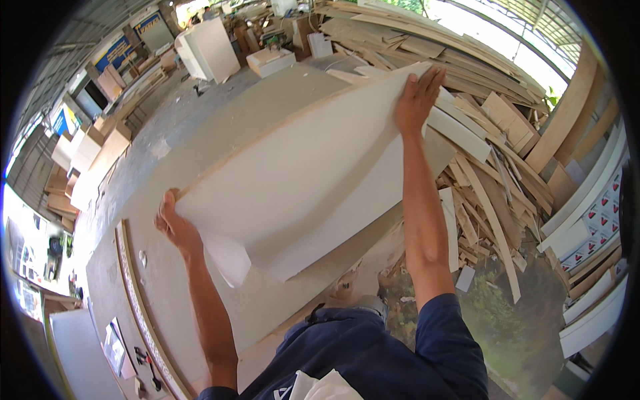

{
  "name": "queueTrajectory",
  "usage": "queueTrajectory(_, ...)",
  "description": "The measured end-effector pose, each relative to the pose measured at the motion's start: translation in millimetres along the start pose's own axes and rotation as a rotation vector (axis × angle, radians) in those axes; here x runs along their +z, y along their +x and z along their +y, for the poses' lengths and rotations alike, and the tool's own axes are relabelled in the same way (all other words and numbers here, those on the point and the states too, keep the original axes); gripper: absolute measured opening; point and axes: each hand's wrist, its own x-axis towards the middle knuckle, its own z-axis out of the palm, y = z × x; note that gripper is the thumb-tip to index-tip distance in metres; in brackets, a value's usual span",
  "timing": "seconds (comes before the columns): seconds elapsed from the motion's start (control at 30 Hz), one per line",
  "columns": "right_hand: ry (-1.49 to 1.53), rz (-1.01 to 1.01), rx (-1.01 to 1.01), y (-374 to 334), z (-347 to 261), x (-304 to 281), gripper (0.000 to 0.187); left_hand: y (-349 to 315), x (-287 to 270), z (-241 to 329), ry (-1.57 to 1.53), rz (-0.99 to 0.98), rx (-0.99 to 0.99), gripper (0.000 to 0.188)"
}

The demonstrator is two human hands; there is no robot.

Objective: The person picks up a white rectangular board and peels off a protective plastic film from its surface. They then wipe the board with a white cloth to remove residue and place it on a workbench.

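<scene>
A large white sheet [300, 160] spans the space in front of me, over a grey-brown work surface [267, 97]. A thin tan edge runs along its far side, and its near left corner curls up. Whether a board lies under the white face, I cannot tell. My left hand [177, 223] grips the sheet's left end, the fingers bent around the edge. At the far right corner, my right hand [420, 101] holds the end, its thumb on the white face and its fingers over the edge.
Left of the sheet lies a long narrow strip [137, 300], with a red and black hand tool [152, 370] beyond it. Wood offcuts [497, 200] heap on the right, below stacked boards [433, 50]. White cabinets [208, 50] stand at the back.
</scene>
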Motion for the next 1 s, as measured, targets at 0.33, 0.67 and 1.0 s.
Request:
queueTrajectory(0.33, 0.081, -0.534, -0.090, -382.8, -52.4, -50.5, 0.073, 25.9, 20.1, -5.7, -0.313, -0.079, -0.100, 0.046)
queueTrajectory(0.67, 0.042, -0.544, -0.311, -396.3, -55.6, -66.7, 0.023, 25.0, 24.1, -1.3, -0.387, -0.078, -0.126, 0.046)
queueTrajectory(1.0, 0.160, -0.868, -0.352, -400.2, -69.2, -82.7, 0.012, 27.8, 29.1, -11.9, -0.399, -0.104, -0.076, 0.049)
